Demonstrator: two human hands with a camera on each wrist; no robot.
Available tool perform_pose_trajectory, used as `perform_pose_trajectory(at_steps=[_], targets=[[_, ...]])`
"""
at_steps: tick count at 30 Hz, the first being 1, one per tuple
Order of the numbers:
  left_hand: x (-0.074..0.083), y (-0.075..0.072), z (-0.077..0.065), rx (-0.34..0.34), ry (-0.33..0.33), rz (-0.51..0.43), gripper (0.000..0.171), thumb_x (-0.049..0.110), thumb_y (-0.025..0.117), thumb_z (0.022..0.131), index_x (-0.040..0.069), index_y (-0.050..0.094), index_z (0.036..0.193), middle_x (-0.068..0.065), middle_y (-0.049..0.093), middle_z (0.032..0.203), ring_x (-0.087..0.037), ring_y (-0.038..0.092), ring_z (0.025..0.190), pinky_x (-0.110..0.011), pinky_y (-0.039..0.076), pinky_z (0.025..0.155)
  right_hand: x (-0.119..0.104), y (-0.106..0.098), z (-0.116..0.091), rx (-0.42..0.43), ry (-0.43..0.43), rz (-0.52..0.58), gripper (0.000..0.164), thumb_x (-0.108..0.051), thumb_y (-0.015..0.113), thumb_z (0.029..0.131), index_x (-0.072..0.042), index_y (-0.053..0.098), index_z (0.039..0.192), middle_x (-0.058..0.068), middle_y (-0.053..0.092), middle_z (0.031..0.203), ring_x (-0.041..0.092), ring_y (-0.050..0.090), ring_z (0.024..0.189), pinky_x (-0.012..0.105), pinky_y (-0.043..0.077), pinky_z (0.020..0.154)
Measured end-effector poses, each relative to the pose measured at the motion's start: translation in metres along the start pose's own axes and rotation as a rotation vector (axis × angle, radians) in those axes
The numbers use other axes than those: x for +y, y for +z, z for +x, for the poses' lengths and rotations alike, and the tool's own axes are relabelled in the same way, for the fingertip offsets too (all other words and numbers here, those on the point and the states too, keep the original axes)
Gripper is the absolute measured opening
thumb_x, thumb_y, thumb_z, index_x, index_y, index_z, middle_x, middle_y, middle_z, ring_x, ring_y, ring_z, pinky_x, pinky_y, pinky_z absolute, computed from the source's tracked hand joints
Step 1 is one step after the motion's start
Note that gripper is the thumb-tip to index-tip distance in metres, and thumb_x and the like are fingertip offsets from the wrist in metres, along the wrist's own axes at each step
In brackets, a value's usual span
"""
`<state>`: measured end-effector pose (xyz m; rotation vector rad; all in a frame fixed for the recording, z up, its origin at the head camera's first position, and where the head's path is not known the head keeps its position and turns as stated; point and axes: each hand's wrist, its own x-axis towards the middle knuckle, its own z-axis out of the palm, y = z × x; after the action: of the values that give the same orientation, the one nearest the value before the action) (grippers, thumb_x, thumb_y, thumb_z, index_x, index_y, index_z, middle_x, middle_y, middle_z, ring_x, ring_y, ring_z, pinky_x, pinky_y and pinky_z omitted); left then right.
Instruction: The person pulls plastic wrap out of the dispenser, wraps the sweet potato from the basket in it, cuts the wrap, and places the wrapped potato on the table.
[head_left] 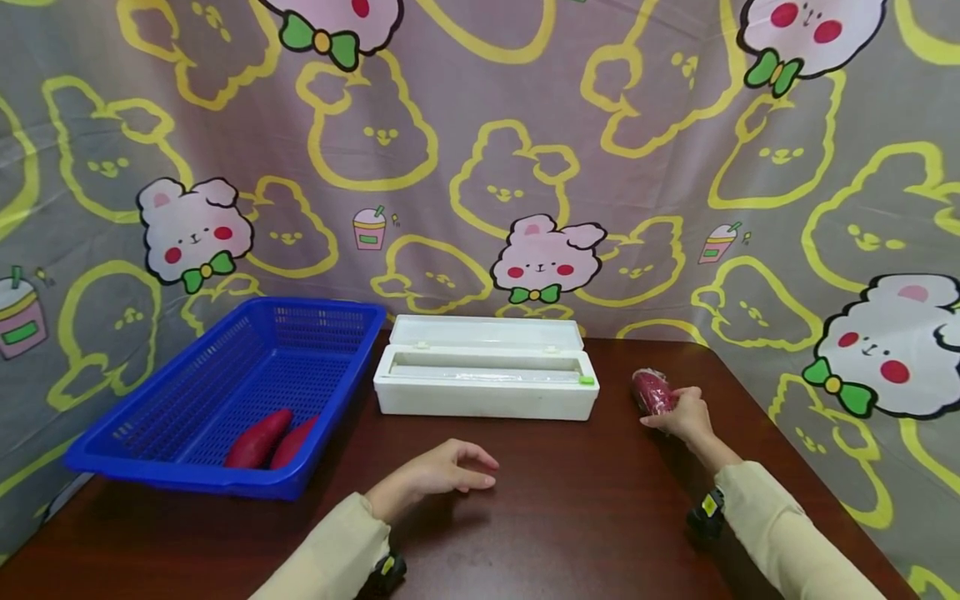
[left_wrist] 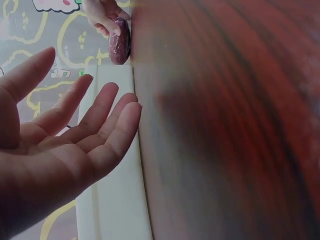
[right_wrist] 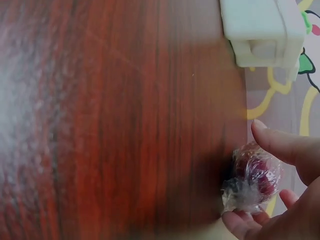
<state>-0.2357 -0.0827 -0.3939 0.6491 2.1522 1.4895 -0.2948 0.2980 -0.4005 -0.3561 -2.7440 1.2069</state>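
My right hand (head_left: pixel 686 417) held the near end of a wrapped sweet potato (head_left: pixel 651 390), thumb on one side and fingers on the other, the clear plastic crinkled against my fingertips. It was toward the far right of the counter (head_left: pixel 562 500), to the right of the white box (head_left: pixel 480 400) and apart from it. My left hand (head_left: pixel 442 471) held nothing; it hung above the counter in front of the box, palm inward, fingers spread and slightly bent. The box's lid (head_left: pixel 486 332) was up at the back, and a green tab (head_left: pixel 587 380) sat at its right end. To the left stood a blue basket (head_left: pixel 180 475), two bare red sweet potatoes (head_left: pixel 258 439) in its near right corner.
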Motion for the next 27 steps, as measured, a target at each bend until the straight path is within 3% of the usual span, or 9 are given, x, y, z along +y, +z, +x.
perform_pose_trajectory(at_steps=[4,8,12,16,18,20,24,27], targets=[[0.001,-0.002,0.000,0.008,0.000,0.011,0.029,0.010,0.065,0.080,-0.006,0.061,0.104,-0.012,0.059,0.101,-0.010,0.047,0.065,-0.025,0.042,0.060,-0.007,0.000,-0.002,0.004,-0.014,-0.009,0.083,-0.017,0.077,0.069,0.016,0.022,0.121,0.037,0.033,0.109,0.044,0.040,0.092,0.043,0.048,0.067],[0.000,-0.008,0.000,0.062,0.030,0.064,0.029,0.011,0.066,0.080,-0.006,0.061,0.104,-0.012,0.059,0.099,-0.013,0.048,0.068,-0.026,0.043,0.060,-0.018,-0.003,-0.005,0.078,-0.056,-0.075,0.084,-0.029,0.074,0.071,0.014,0.026,0.125,0.036,0.033,0.112,0.048,0.036,0.100,0.053,0.039,0.080],[0.002,-0.021,0.003,0.207,0.108,0.207,0.027,0.010,0.065,0.080,-0.004,0.062,0.102,-0.013,0.061,0.096,-0.018,0.054,0.079,-0.029,0.045,0.065,-0.036,-0.005,-0.008,0.212,-0.149,-0.054,0.072,-0.030,0.070,0.076,0.010,0.036,0.124,0.031,0.040,0.113,0.044,0.038,0.104,0.055,0.031,0.082],[0.010,-0.039,0.005,0.405,0.125,0.333,0.026,0.007,0.064,0.079,-0.003,0.062,0.102,-0.010,0.064,0.083,-0.020,0.058,0.077,-0.029,0.045,0.064,-0.057,-0.003,-0.008,0.296,-0.283,0.032,0.051,-0.023,0.068,0.079,0.008,0.049,0.115,0.023,0.056,0.093,0.031,0.055,0.082,0.037,0.043,0.070],[0.014,-0.048,0.007,0.493,0.094,0.361,0.028,0.006,0.064,0.078,-0.002,0.061,0.104,-0.009,0.063,0.074,-0.020,0.059,0.068,-0.028,0.044,0.057,-0.066,0.001,-0.007,0.250,-0.322,0.081,0.044,-0.021,0.067,0.080,0.006,0.053,0.111,0.016,0.060,0.077,0.022,0.057,0.063,0.029,0.045,0.056],[0.016,-0.057,0.008,0.558,0.045,0.367,0.032,0.008,0.064,0.079,-0.002,0.059,0.109,-0.009,0.063,0.070,-0.021,0.059,0.060,-0.026,0.042,0.052,-0.073,0.007,-0.007,0.146,-0.333,0.125,0.039,-0.020,0.065,0.082,0.004,0.054,0.111,0.010,0.060,0.066,0.015,0.053,0.049,0.025,0.043,0.045],[0.013,-0.071,0.014,0.628,-0.046,0.375,0.043,0.015,0.064,0.081,0.001,0.053,0.120,-0.006,0.064,0.068,-0.026,0.061,0.055,-0.026,0.042,0.049,-0.084,0.025,-0.008,-0.103,-0.313,0.182,0.040,-0.017,0.061,0.085,0.005,0.051,0.117,0.012,0.057,0.056,0.012,0.047,0.035,0.028,0.043,0.035],[0.007,-0.079,0.018,0.645,-0.112,0.391,0.049,0.018,0.062,0.082,0.003,0.048,0.126,-0.005,0.065,0.067,-0.024,0.062,0.052,-0.026,0.042,0.046,-0.091,0.038,-0.009,-0.201,-0.311,0.143,0.041,-0.014,0.059,0.087,0.006,0.050,0.120,0.016,0.056,0.055,0.013,0.047,0.032,0.031,0.043,0.034]])
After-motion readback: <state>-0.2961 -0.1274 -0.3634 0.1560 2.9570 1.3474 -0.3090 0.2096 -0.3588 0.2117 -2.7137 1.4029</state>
